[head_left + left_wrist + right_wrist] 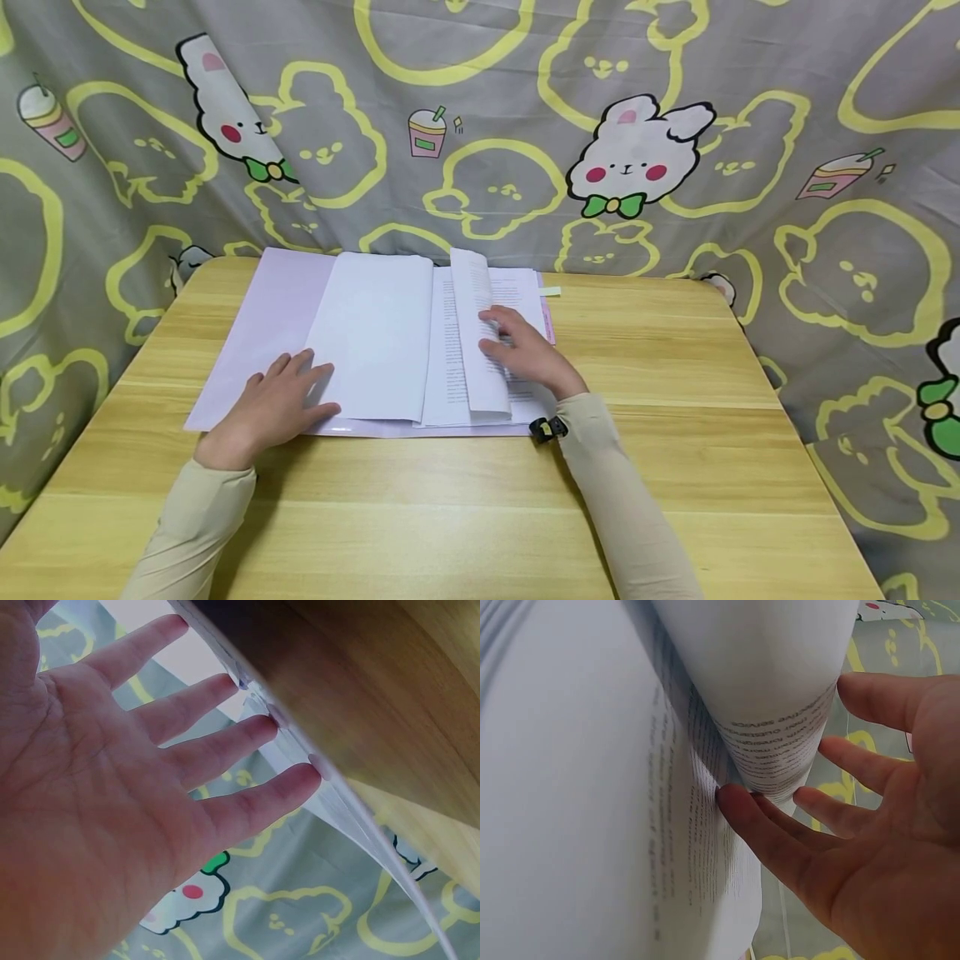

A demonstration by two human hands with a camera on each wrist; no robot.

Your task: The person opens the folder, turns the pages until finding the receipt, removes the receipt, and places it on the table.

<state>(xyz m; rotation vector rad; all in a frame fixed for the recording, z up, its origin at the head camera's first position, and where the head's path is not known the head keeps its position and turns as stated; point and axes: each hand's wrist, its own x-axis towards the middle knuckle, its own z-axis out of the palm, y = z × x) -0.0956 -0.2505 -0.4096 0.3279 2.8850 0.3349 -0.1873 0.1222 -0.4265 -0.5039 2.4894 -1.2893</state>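
A lavender folder (277, 292) lies spread on the table, holding white sheets of paper. The left-hand page (375, 333) is blank; printed text fills the page on the right. One printed sheet (480, 333) stands lifted and curved over the right side. Against this sheet the right hand (528, 350) touches with extended fingertips; in the right wrist view, the fingers (772, 840) lie along the curled paper. The left hand (277, 404) rests with spread fingers at the blank page's lower left corner and on the folder. Its straight fingers (232, 750) reach the folder's edge in the left wrist view.
A wooden table (480, 517) carries the folder near its back edge. A pale sticky tab (550, 292) juts out past the folder's right side. A grey patterned curtain (495, 108) hangs behind the table and along both sides. A dark band (547, 429) circles the right wrist.
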